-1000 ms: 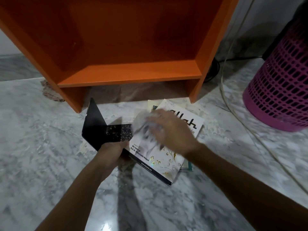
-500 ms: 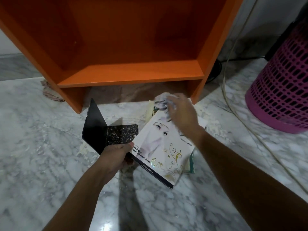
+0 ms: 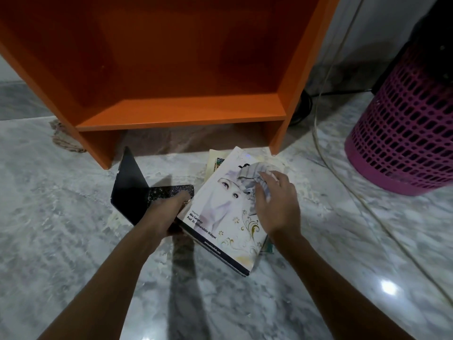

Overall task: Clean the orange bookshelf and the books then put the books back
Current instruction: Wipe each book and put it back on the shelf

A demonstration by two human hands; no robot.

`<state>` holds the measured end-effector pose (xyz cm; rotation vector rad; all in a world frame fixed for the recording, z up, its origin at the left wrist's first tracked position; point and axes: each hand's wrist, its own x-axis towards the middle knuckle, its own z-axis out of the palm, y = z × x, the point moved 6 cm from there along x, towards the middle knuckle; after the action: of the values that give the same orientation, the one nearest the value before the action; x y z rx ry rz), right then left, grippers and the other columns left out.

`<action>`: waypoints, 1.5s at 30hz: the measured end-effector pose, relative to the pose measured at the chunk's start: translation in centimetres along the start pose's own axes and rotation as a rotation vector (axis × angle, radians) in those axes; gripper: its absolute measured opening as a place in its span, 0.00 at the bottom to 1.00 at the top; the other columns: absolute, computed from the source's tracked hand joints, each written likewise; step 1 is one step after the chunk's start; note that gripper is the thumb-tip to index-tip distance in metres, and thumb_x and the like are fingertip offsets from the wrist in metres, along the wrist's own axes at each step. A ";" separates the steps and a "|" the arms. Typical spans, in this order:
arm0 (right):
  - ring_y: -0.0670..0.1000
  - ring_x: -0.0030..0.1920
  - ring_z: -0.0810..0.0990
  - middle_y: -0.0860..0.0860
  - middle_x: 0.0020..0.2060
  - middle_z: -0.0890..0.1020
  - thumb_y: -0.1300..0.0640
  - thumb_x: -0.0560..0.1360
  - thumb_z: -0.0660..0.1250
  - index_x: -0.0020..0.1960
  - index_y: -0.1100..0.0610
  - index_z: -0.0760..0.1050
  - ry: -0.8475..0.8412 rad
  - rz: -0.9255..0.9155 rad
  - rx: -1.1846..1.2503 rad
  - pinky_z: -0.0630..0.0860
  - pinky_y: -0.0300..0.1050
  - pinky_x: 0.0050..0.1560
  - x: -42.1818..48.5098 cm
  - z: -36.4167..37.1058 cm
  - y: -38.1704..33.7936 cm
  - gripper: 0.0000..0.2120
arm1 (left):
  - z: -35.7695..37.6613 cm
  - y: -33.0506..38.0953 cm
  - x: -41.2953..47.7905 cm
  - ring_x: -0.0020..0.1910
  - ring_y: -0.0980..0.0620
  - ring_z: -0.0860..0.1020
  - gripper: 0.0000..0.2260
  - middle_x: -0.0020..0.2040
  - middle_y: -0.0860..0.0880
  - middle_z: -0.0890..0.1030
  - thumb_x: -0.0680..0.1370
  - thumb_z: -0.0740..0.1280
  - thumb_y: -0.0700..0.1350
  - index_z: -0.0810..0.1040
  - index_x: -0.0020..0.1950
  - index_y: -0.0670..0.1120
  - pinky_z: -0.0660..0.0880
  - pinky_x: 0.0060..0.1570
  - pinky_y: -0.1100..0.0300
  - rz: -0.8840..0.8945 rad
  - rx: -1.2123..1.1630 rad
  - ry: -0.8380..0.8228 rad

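Note:
A white book (image 3: 228, 217) with a veiled face on its cover lies tilted on the marble floor in front of the orange bookshelf (image 3: 181, 114), whose shelf holds nothing. My left hand (image 3: 169, 212) grips the book's near left corner. My right hand (image 3: 274, 202) holds a crumpled grey-white cloth (image 3: 255, 175) and presses it on the cover's upper right part. More books (image 3: 213, 160) lie under the white one, mostly hidden.
A black bookend (image 3: 132, 192) stands on the floor to the left of the book. A pink perforated basket (image 3: 404, 133) stands at the right. A pale cable (image 3: 343, 182) runs across the floor beside it. Dust lies around the books.
My right hand swept the cloth from the cover's middle up to its top edge, then back down to the upper right part. My left hand kept its grip.

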<state>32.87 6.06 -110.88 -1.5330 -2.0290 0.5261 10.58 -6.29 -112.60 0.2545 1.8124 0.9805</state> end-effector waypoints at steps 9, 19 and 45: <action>0.50 0.67 0.70 0.48 0.69 0.71 0.49 0.80 0.62 0.70 0.51 0.72 -0.028 0.011 0.129 0.68 0.49 0.69 0.3 -0.2 1.0 0.19 | 5.8 2.6 -1.2 0.50 0.39 0.84 0.21 0.50 0.43 0.86 0.72 0.74 0.57 0.82 0.58 0.44 0.80 0.51 0.47 0.016 0.226 -0.439; 0.45 0.59 0.75 0.50 0.61 0.77 0.56 0.80 0.64 0.68 0.56 0.74 0.024 0.062 0.282 0.67 0.31 0.58 1.6 -4.5 1.5 0.17 | 7.9 3.4 -2.8 0.47 0.45 0.84 0.14 0.48 0.48 0.86 0.71 0.76 0.51 0.84 0.53 0.48 0.81 0.49 0.48 0.157 0.174 -0.294; 0.42 0.56 0.72 0.45 0.55 0.74 0.60 0.80 0.64 0.67 0.56 0.74 0.214 -0.575 0.543 0.67 0.23 0.52 8.3 -31.1 -34.8 0.16 | -11.0 32.1 -34.6 0.41 0.63 0.82 0.04 0.43 0.54 0.84 0.78 0.68 0.48 0.80 0.52 0.53 0.76 0.33 0.69 1.317 -0.128 0.366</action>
<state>24.54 3.97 -64.32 -0.6219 -1.8378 0.5803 9.08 -10.84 -64.43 1.3615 1.7913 2.1208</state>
